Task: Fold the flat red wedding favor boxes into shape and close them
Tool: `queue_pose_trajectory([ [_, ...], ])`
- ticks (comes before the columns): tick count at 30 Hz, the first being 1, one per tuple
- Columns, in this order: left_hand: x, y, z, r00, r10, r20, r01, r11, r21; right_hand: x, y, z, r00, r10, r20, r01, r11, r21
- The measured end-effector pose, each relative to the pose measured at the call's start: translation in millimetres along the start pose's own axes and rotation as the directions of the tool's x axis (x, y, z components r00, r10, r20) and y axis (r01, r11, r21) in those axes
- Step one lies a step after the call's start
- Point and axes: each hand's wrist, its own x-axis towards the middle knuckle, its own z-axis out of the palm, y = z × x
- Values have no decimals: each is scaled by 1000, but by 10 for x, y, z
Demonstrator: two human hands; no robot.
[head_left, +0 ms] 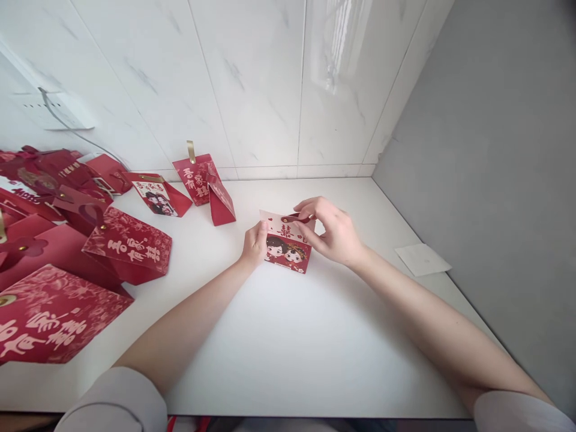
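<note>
A small red and pale pink gift box (288,255) with a cartoon couple on its front stands near the middle of the white table. My left hand (256,241) grips its left edge, thumb at the front. At the top of the box a dark red strap (297,218) with a gold stud is pinched between the thumb and fingers of my right hand (330,231). The back of the box and some of my left fingers are hidden.
Several red gift boxes (130,245) crowd the left side of the table (288,354). Two more red boxes (195,180) stand by the tiled wall. A white paper piece (423,259) lies at the right edge, beside a grey panel. A cable (81,137) hangs from a wall socket.
</note>
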Motion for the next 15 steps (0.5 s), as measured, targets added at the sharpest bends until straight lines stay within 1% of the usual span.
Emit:
queue_pose_trajectory([
  [4,12,-10,-8,1000,-4,7,3,1000,29,-1,69,-25,999,38,21,-37,998,-55],
  [6,15,-13,-14,1000,-4,8,4,1000,30,-14,94,-20,998,58,13,-57,996,-61],
  [11,12,-26,-19,1000,-31,-2,31,999,23,-69,141,49,984,176,-3,-176,983,52],
  [15,12,-1,-5,1000,-5,30,4,999,43,-107,159,120,965,262,-27,-254,952,171],
])
